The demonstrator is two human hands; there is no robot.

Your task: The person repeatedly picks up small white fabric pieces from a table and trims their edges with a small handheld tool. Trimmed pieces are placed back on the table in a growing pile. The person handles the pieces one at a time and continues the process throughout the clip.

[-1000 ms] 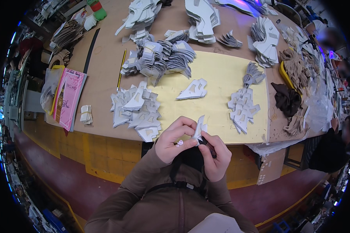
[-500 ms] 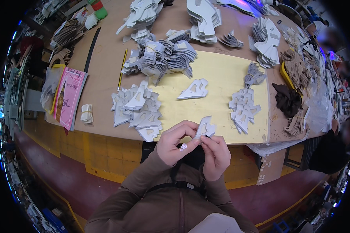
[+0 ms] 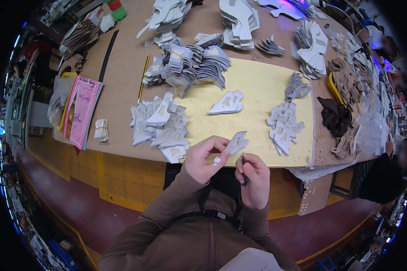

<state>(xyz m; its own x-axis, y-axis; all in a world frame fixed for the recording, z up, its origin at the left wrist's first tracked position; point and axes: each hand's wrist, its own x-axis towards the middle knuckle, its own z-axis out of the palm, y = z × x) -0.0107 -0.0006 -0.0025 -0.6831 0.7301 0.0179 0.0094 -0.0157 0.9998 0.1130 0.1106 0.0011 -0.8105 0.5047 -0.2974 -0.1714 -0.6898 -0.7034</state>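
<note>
My left hand [image 3: 204,159] pinches a flat, grey-white cut piece [image 3: 236,142] with notched edges near the table's front edge. A small ornament shows on one of its fingers. Just right of it, my right hand [image 3: 254,181] is closed around a small, slim dark tool [image 3: 244,179]. Most of that tool is hidden in the fingers, so its kind is unclear. The right hand is apart from the piece. Farther off on the yellow sheet [image 3: 253,131] lies a small stack of similar pieces [image 3: 226,102]. More lie in a heap [image 3: 160,128] to the left and a pile [image 3: 285,126] to the right.
Bundled grey pieces [image 3: 185,67] and tall white stacks [image 3: 238,25] stand farther back. A yellow pencil [image 3: 144,79], a pink notebook [image 3: 81,106] and a banded white bundle [image 3: 101,130] lie left. On the right are dark cloth [image 3: 333,115] and a yellow basket [image 3: 333,90] of brown pieces.
My right hand has drawn away from the piece, slightly down and right, with the dark tool. The piece in my left hand has tilted to a flatter angle.
</note>
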